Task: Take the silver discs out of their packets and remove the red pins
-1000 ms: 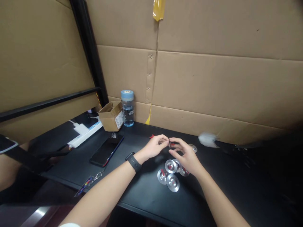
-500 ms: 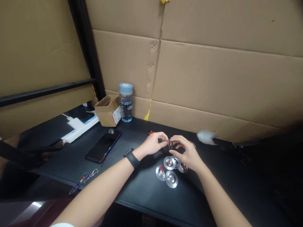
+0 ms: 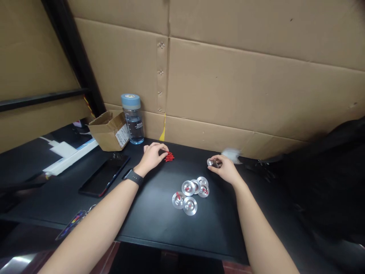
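My left hand point(image 3: 154, 154), with a dark watch on the wrist, is at a small heap of red cords point(image 3: 170, 156) on the black table. Its thumb and forefinger pinch at the heap's left edge. In my right hand point(image 3: 226, 169) a small silver finger cymbal point(image 3: 210, 163) is gripped by its edge between thumb and fingers, raised off the table. Between and nearer than both hands lie several more finger cymbals point(image 3: 190, 206), some overlapping. Red cord shows at the middle of most of them, and a red loop point(image 3: 178, 195) stands up from one.
A phone point(image 3: 104, 177), a power strip point(image 3: 71, 156), a small cardboard box point(image 3: 110, 131) and a water bottle point(image 3: 133, 120) stand left. A keychain point(image 3: 72, 224) lies by the front edge. Behind is a cardboard wall point(image 3: 228, 83), with a white crumpled bag point(image 3: 231, 155) at its foot.
My hands have come apart. The left has moved away to the red cords, uncovering the heap, while the right keeps the finger cymbal and has moved right. The view has shifted right.
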Demonstrator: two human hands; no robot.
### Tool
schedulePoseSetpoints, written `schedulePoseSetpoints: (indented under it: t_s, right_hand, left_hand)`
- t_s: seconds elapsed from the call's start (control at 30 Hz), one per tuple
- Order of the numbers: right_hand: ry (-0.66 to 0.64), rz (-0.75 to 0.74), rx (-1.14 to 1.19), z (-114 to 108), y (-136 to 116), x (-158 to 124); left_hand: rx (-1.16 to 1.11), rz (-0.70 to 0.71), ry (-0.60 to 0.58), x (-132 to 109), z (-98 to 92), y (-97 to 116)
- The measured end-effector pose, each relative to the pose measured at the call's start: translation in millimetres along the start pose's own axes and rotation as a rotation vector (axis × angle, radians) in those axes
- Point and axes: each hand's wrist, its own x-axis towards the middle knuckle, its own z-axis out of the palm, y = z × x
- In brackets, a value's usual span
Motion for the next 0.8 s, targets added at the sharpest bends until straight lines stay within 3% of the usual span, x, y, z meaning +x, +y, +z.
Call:
schedulePoseSetpoints:
  t_s: [0.33,0.6,0.8]
  right_hand:
    - [-0.063,0.027,-0.044,1.3,8.2,-0.4]
    - [-0.071,0.092,-0.046,1.6,14.7,-1.3]
    - [-0.095,-0.058,-0.166,-7.9,-12.6,-4.2]
  left_hand:
    - [0.041,0.020,-0.084,-1.4,4.9,-5.2]
    - [0.038,0.051,-0.080,-0.9,5.6,-7.9]
    - [0.048,0.058,-0.057,-1.1,7.3,-7.9]
